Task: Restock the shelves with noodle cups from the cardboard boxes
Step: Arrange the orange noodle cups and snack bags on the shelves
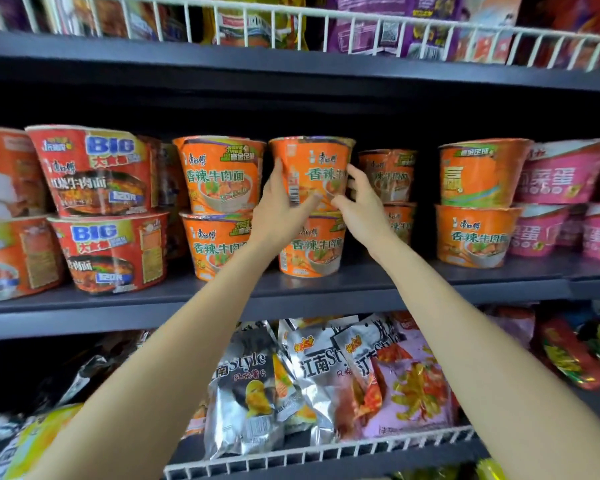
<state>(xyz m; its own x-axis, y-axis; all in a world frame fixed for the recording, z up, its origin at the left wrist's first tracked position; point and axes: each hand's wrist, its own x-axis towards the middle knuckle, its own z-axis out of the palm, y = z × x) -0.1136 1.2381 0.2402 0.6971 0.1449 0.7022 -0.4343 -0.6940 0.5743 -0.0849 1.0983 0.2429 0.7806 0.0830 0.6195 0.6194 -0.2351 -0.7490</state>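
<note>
Forearms: two bare arms reach up and forward from the bottom edge toward the middle shelf [326, 289].
Snack bags [329, 379]: silver and purple packets on the shelf below the fingers, leaning behind a white wire rail [326, 452].
Left hand [281, 206]: it holds the left side of an orange noodle cup [312, 171], fingers [277, 174] laid up along the cup wall and the thumb crossing the lower front.
Right hand [357, 199]: it holds the right side of the same cup, fingers curled round the wall, thumb near the lower front, just beside the left thumb.
Held cup: upright, between both hands, set on top of a second orange cup [312, 247] that stands on the middle shelf; whether its base rests fully on that lid I cannot tell, as the hands cover the seam.
Left of the fingers: a stack of two orange cups [219, 174] just beside the held one, then two red cups marked BIG [97, 168].
Right of the fingers: more orange cups [388, 174] set further back, a front stack of two orange cups [478, 202], then pink cups [561, 174].
Above the fingers: the top shelf with a wire rail [361, 26] and purple and yellow packets [392, 26] behind it.
</note>
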